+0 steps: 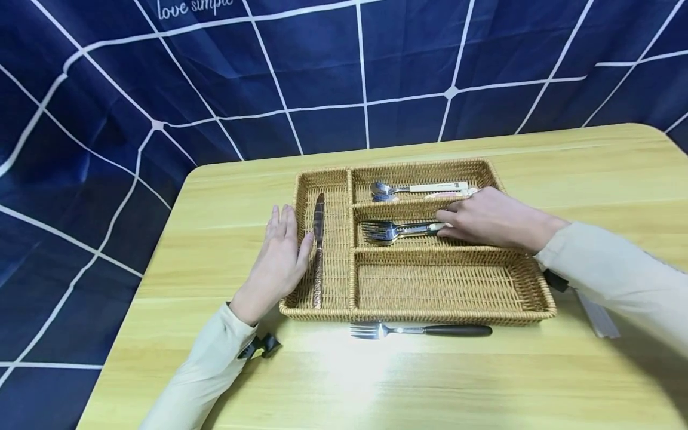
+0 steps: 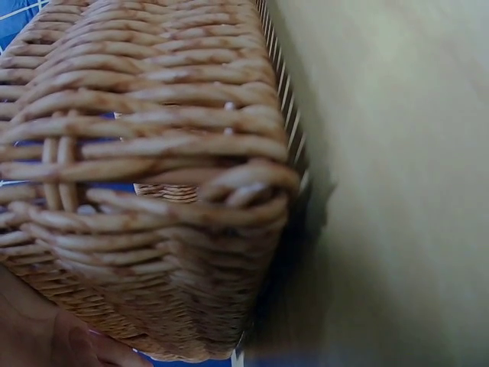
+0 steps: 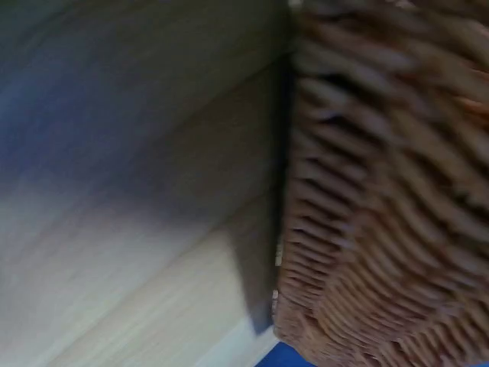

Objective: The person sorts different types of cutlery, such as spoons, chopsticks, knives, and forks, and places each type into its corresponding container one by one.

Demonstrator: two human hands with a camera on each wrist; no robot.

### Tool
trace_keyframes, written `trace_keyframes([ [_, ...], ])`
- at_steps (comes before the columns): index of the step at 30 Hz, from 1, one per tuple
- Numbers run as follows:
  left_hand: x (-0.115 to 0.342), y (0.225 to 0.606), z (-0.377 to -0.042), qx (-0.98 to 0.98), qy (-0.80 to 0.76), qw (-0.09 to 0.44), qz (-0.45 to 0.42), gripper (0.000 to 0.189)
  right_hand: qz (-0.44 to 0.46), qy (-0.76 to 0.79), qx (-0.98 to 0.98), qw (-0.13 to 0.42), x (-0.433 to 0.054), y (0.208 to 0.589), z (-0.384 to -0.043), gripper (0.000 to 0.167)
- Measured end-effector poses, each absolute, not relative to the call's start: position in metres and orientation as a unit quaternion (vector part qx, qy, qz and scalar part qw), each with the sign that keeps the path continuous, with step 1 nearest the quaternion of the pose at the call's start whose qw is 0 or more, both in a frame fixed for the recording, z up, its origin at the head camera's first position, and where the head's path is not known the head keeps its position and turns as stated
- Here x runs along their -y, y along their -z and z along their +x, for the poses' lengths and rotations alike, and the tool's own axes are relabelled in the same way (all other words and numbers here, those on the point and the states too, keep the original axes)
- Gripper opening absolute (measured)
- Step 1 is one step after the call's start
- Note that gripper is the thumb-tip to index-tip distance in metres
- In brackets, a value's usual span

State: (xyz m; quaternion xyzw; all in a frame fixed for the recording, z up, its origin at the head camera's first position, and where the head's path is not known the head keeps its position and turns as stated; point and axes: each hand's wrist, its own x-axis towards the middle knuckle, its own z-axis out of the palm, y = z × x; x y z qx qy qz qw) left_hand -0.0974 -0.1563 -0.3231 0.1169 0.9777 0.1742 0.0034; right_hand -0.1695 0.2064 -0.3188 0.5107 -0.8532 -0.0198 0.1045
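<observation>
A wicker cutlery tray (image 1: pixel 419 315) with several compartments lies on the table. My right hand (image 1: pixel 486 220) reaches into its middle compartment, fingers curled at the handle end of the forks (image 1: pixel 383 232) there; the fingertips are partly hidden. Along the tray's left side rests my left hand (image 1: pixel 276 257), its fingers straight and the thumb over the rim. Beside that thumb, a table knife (image 1: pixel 319 239) lies lengthwise in the left compartment. In the left wrist view, part of the left hand (image 2: pixel 57 332) shows by the woven wall (image 2: pixel 153 160). Only wicker wall (image 3: pixel 382 214) and tabletop appear in the right wrist view.
The back compartment holds a white-handled utensil (image 1: pixel 438 187) and other cutlery. In front of the tray, a dark-handled fork (image 1: pixel 457 330) lies on the wooden table (image 1: pixel 430 382). A pale flat strip (image 1: pixel 596 313) sits under the right forearm. Blue checked cloth (image 1: pixel 322 71) hangs behind.
</observation>
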Motion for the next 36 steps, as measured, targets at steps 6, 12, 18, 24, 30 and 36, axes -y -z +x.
trace_keyframes([
  [6, 0.155, 0.323, -0.097, -0.978, -0.172, 0.001, 0.116, 0.068, 0.467, -0.021, 0.875, 0.126, -0.206, 0.305, -0.158, 0.02],
  [12, 0.154, 0.323, -0.099, -0.977, -0.174, -0.002, 0.12, 0.067, 0.445, -0.036, 0.885, 0.131, -0.208, 0.291, -0.139, 0.019],
  [18, 0.154, 0.323, -0.098, -0.978, -0.173, 0.017, 0.114, 0.066, 0.432, -0.065, 0.888, 0.14, -0.219, 0.291, -0.122, 0.015],
  [24, 0.154, 0.322, -0.1, -0.977, -0.174, 0.015, 0.123, 0.059, 0.416, -0.074, 0.896, 0.135, -0.219, 0.286, -0.09, 0.026],
  [30, 0.153, 0.321, -0.1, -0.976, -0.179, 0.013, 0.124, 0.057, 0.419, -0.089, 0.886, 0.178, -0.195, 0.275, -0.043, 0.046],
  [36, 0.156, 0.319, -0.098, -0.976, -0.181, 0.011, 0.117, 0.056, 0.439, -0.057, 0.876, 0.19, -0.171, 0.295, -0.006, 0.051],
])
